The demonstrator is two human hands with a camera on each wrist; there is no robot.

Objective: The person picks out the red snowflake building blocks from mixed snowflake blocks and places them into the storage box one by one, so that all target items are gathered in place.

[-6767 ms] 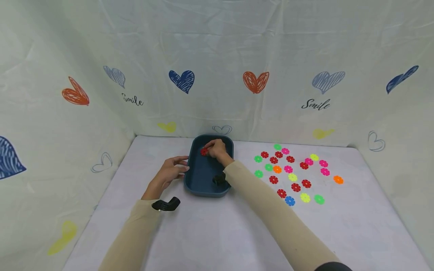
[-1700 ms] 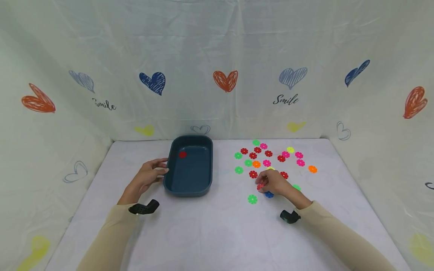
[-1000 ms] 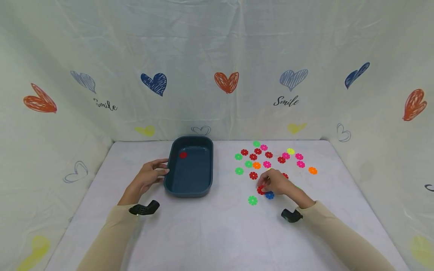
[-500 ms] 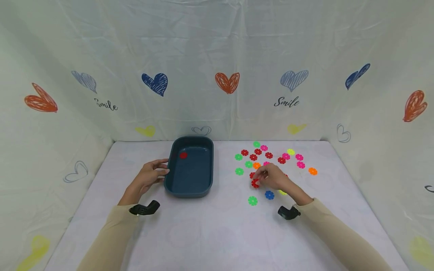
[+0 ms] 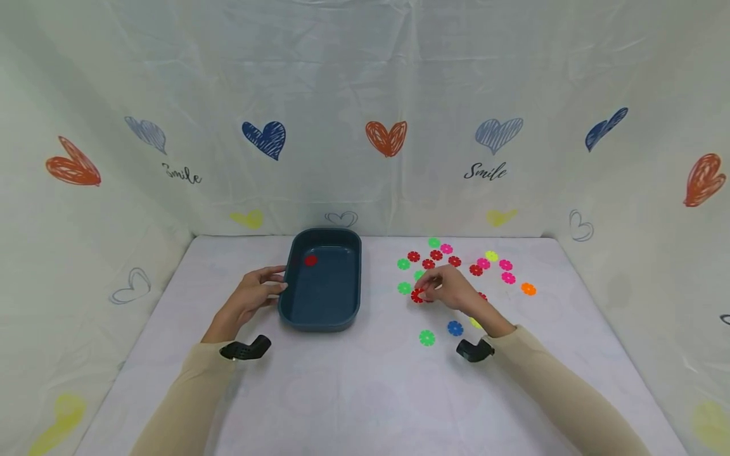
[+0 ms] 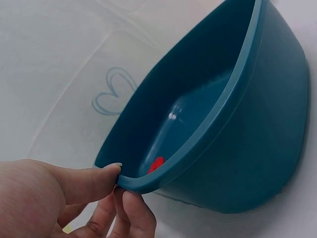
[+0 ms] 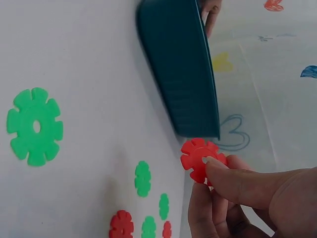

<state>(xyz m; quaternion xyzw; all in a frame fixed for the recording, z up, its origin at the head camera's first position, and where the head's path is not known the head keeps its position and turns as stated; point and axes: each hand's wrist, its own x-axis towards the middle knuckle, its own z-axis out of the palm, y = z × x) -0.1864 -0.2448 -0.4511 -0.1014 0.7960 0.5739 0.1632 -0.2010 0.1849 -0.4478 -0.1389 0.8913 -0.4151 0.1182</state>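
A deep blue plastic tub (image 5: 320,294) stands at the back of the table, left of centre. My left hand (image 5: 251,296) pinches its left rim between thumb and fingers, as the left wrist view shows. One red disc (image 5: 310,260) lies on the tub's floor. My right hand (image 5: 450,292) pinches another red notched interlocking disc (image 7: 195,157) by its edge, above the table and to the right of the tub. Under and around this hand lie more loose discs, some hidden by it, with a blue disc (image 5: 455,328) and a green disc (image 5: 427,337) nearer the front.
Several red, pink, green, yellow and orange discs spread over the table's right half, with an orange disc (image 5: 528,289) farthest right. A white sheet (image 5: 433,82) with printed hearts hangs behind the table (image 5: 342,392) and at both sides.
Earlier my right hand was inside the tub with a red disc; one lies there now. Since then it has picked a red disc from near the blue one and carried it up and leftward.
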